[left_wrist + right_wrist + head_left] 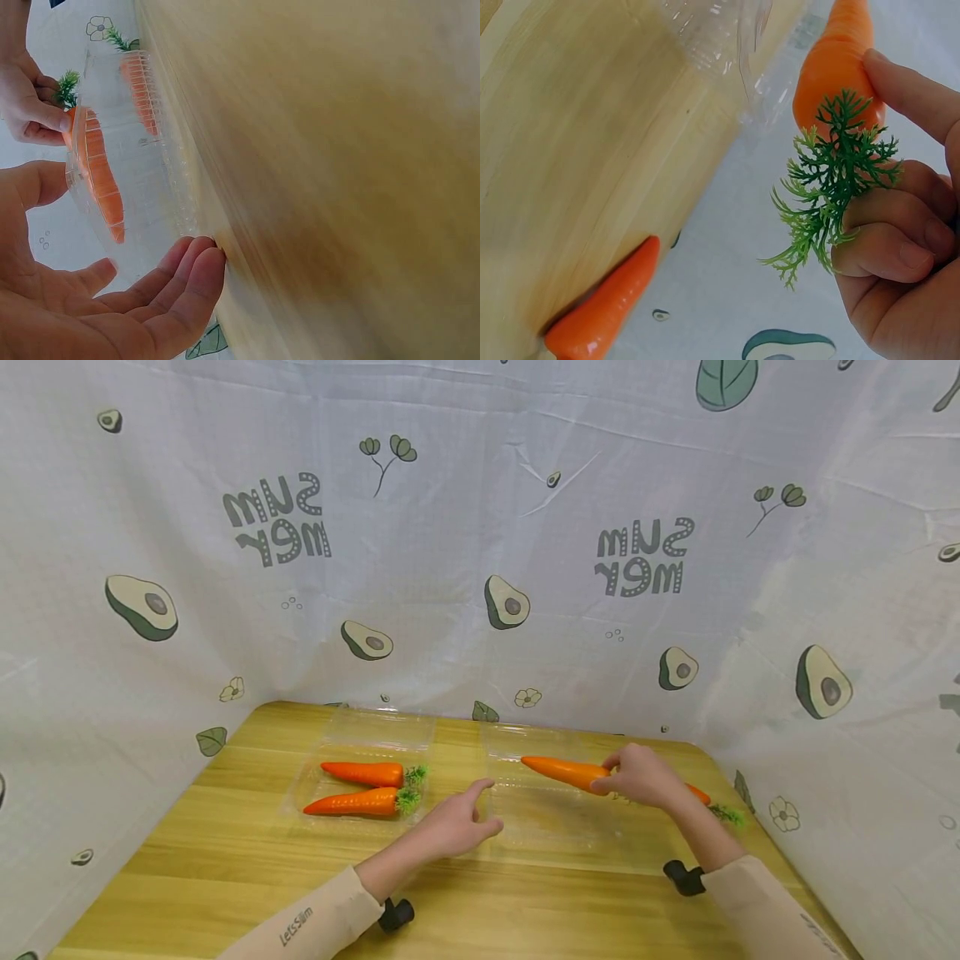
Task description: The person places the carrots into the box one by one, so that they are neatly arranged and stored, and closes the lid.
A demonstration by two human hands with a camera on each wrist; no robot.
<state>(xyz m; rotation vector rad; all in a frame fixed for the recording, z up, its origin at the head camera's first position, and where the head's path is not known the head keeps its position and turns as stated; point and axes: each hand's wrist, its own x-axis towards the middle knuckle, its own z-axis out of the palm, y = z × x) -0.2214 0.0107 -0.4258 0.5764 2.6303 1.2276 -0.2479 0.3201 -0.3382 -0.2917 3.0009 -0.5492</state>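
Note:
My right hand (pixel 641 774) pinches an orange toy carrot (pixel 562 770) by its thick end, above a clear plastic clamshell box (pixel 543 825) with its lid laid back. The carrot's tip points left, and its green leafy top (pixel 840 165) hangs by the curled fingers in the right wrist view. At the box's left side is my left hand (pixel 453 824), its fingers loosely spread and holding nothing. The thumb or index finger (pixel 45 182) appears to touch the box's edge in the left wrist view. Another carrot (pixel 607 307) lies on the table, partly behind my right wrist in the head view.
On the left, a second opened clear box (pixel 296 793) holds two carrots, an upper one (pixel 363 772) and a lower one (pixel 352 802), leaves to the right. Both boxes stand on a wooden table (pixel 187 860). A white printed curtain (pixel 450 543) hangs behind and at the sides.

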